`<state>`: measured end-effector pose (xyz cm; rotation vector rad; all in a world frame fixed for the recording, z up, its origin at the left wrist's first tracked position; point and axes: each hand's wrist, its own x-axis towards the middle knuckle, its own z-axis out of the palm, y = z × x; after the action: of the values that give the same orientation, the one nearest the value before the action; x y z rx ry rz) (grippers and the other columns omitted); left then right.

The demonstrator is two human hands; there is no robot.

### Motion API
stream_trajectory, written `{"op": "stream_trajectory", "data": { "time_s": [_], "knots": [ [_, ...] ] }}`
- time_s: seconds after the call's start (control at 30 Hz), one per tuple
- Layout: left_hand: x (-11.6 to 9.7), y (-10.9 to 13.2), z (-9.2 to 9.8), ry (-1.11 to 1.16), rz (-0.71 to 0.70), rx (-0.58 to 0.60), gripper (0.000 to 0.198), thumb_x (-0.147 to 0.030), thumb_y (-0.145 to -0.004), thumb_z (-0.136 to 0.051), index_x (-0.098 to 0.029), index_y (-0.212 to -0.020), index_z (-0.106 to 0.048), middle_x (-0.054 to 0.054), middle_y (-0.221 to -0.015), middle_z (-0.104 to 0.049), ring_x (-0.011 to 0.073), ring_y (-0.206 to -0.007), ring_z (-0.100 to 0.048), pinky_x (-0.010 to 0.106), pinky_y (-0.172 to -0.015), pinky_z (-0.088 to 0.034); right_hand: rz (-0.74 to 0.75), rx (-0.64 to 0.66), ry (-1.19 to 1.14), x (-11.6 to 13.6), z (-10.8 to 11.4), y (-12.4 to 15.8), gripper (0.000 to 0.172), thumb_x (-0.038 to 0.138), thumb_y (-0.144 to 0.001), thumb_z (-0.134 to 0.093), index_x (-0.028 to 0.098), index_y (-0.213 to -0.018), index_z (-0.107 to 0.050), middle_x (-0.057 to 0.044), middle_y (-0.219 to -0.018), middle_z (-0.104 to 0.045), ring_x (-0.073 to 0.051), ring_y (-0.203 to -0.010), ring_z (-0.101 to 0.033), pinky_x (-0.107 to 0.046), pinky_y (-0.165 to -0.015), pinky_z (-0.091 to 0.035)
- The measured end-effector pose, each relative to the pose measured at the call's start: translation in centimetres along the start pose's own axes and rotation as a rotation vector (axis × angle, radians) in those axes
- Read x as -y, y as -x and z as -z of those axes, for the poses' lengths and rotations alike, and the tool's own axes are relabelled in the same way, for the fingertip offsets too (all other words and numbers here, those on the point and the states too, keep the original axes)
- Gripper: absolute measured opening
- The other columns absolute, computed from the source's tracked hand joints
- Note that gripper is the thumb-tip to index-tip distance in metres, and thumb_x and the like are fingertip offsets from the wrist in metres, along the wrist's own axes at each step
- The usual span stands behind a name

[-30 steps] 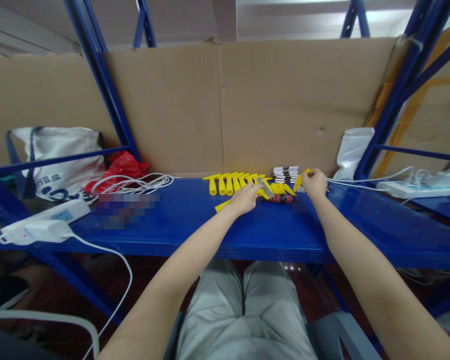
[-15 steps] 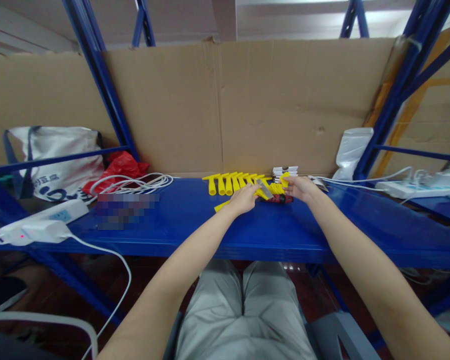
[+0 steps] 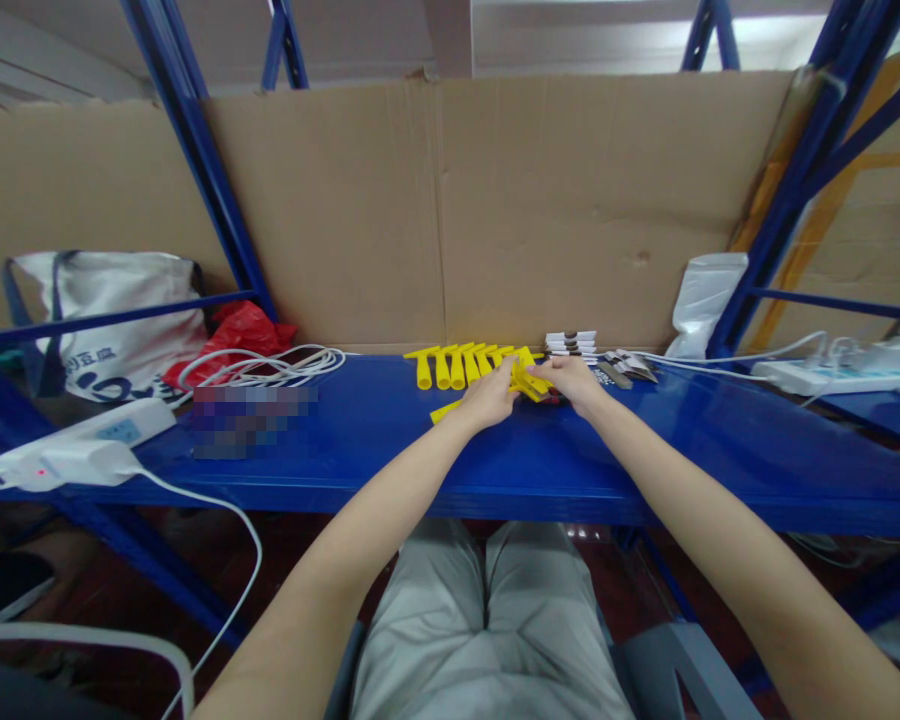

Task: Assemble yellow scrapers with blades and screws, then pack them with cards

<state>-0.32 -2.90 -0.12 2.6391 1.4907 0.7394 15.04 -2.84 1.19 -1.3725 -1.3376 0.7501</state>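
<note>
My left hand [image 3: 489,395] is closed on a yellow scraper [image 3: 531,382], whose metal blade showed earlier. From the right, my right hand [image 3: 572,378] pinches a yellow plastic piece at the blade end of that scraper, and the fingers partly hide where the two meet. Behind my left hand stands a row of several yellow T-shaped scraper handles [image 3: 450,367]. Another yellow piece [image 3: 444,411] sticks out from beneath my left wrist. A dark red and black item is mostly hidden under my right fingers.
Stacked white packets with dark bands [image 3: 570,343] and loose metal blades [image 3: 628,368] lie right of the hands on the blue shelf [image 3: 390,460]. Cardboard [image 3: 540,200] walls the back. Power strips [image 3: 90,445] and cables [image 3: 285,368] lie to the sides.
My right hand has moved left with a yellow piece and brought it against the scraper in my left hand, covering its blade. The loose blades at right are now uncovered.
</note>
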Motion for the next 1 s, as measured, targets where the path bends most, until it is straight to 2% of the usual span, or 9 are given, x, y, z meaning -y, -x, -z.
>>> {"op": "stream_trajectory", "data": {
  "time_s": [0.3, 0.5, 0.67, 0.83, 1.0],
  "knots": [
    [-0.6, 0.3, 0.3, -0.006, 0.01, 0.012, 0.052, -0.021, -0.088, -0.048, -0.018, -0.136, -0.028, 0.014, -0.127, -0.056, 0.0257, -0.113, -0.057, 0.036, -0.09, -0.046, 0.029, -0.036, 0.085, -0.3, -0.5, 0.0, 0.03, 0.037, -0.06, -0.075, 0.017, -0.056, -0.052, 0.003, -0.049, -0.053, -0.009, -0.045, -0.046, -0.02, -0.045, -0.036],
    [0.0, -0.1, -0.2, -0.015, -0.101, -0.025, 0.031, -0.02, -0.088, -0.046, -0.017, -0.119, -0.047, 0.011, -0.122, -0.058, 0.0236, -0.114, -0.055, 0.035, -0.094, -0.045, 0.102, -0.094, 0.141, -0.7, -0.3, -0.4, 0.028, 0.031, -0.059, -0.073, 0.019, -0.064, -0.048, 0.004, -0.058, -0.053, -0.01, -0.052, -0.048, -0.021, -0.05, -0.039],
    [0.3, -0.3, -0.4, 0.002, -0.136, -0.077, 0.025, -0.017, -0.087, -0.047, -0.016, -0.111, -0.053, 0.01, -0.117, -0.059, 0.0217, -0.112, -0.054, 0.035, -0.097, -0.044, 0.124, -0.152, 0.089, -1.3, -0.3, -1.2, 0.022, 0.034, -0.064, -0.066, 0.019, -0.07, -0.05, 0.001, -0.068, -0.058, -0.012, -0.062, -0.052, -0.022, -0.055, -0.043],
    [0.2, -0.2, -0.2, -0.004, -0.126, -0.115, 0.022, -0.015, -0.085, -0.048, -0.016, -0.106, -0.055, 0.01, -0.111, -0.06, 0.0224, -0.106, -0.056, 0.037, -0.094, -0.045, 0.042, -0.053, 0.023, -0.3, 0.3, -1.0, 0.016, 0.032, -0.07, -0.061, 0.017, -0.072, -0.059, 0.0, -0.066, -0.06, -0.013, -0.063, -0.053, -0.023, -0.056, -0.042],
    [0.0, -0.2, -0.1, -0.05, -0.121, -0.141, 0.02, -0.014, -0.086, -0.047, -0.015, -0.104, -0.055, 0.01, -0.108, -0.059, 0.0231, -0.104, -0.057, 0.037, -0.091, -0.046, -0.009, -0.05, -0.07, 0.6, 0.4, -0.3, 0.011, 0.024, -0.07, -0.061, 0.014, -0.071, -0.064, 0.0, -0.064, -0.061, -0.011, -0.059, -0.051, -0.023, -0.057, -0.041]
  ]
}}
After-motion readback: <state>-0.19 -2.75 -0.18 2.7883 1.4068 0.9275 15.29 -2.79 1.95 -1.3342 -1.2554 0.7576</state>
